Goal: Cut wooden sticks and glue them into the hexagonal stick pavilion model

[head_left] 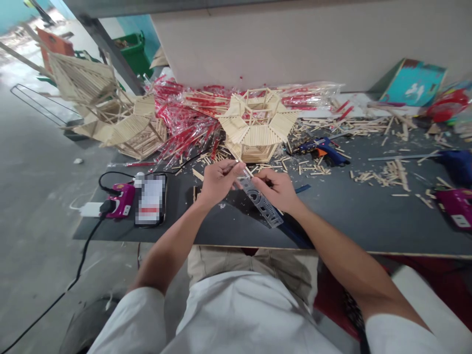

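A clear stencil ruler (262, 205) with cut-out shapes slants down to the right between my hands, above the table. Along its upper edge lies a thin wooden stick (249, 172). My left hand (218, 184) is closed in a pinch at the ruler's upper end. Closed too, my right hand (279, 191) grips the stick and the ruler's edge farther down, its thumb near the stick. Just beyond my hands stands a model pavilion of wooden sticks (254, 129). Fingers hide parts of the stick.
A blue glue gun (326, 150) lies among stick offcuts to the right. Red-and-clear plastic packets (184, 132) pile up behind. At left are a phone (151, 200), a purple power socket (123, 199) with cables, and a larger stick model (121, 115). A metal shelf edge hangs overhead.
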The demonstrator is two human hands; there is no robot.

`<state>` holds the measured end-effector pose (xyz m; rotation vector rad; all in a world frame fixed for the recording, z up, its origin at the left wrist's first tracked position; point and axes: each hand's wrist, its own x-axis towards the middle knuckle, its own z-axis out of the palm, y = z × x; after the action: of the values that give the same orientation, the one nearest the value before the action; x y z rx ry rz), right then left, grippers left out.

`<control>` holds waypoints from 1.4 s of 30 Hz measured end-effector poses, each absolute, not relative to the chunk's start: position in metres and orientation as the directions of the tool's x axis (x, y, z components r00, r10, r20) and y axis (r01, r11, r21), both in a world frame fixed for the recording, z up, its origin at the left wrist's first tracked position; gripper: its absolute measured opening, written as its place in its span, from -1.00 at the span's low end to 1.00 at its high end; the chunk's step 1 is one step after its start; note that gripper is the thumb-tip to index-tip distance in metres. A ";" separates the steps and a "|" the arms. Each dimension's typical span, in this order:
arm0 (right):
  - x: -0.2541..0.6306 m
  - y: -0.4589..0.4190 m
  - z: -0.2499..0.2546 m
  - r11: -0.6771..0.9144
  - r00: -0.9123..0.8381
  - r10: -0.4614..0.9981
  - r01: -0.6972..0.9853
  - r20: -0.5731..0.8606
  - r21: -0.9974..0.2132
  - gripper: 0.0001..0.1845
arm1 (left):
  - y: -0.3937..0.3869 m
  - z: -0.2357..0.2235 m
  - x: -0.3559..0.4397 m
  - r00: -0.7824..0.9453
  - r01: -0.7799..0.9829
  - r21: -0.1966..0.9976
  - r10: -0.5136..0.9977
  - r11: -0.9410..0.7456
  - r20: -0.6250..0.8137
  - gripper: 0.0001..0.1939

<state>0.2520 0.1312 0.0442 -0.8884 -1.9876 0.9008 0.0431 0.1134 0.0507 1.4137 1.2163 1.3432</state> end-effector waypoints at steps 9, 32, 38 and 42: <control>0.253 0.133 0.039 0.505 -0.471 0.814 0.285 0.340 -0.815 -0.67 | 0.114 0.048 0.044 -0.040 0.058 0.983 0.983 -0.175 0.178 -0.63; 0.256 0.136 0.040 0.480 -0.483 0.816 0.262 0.317 -0.837 -0.71 | 0.113 0.050 0.047 -0.020 0.042 0.990 0.991 -0.133 0.134 -0.60; 0.255 0.136 0.042 0.471 -0.487 0.815 0.240 0.314 -0.849 -0.72 | 0.113 0.050 0.048 -0.024 0.047 0.990 0.991 -0.132 0.134 -0.58; 0.255 0.135 0.042 0.438 -0.486 0.828 0.251 0.279 -0.863 -0.71 | 0.113 0.050 0.048 -0.022 0.063 0.988 0.990 -0.140 0.142 -0.59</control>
<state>0.2554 0.1353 0.0416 -0.9062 -1.9702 1.0183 0.0478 0.1128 0.0505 1.3473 1.2041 1.3029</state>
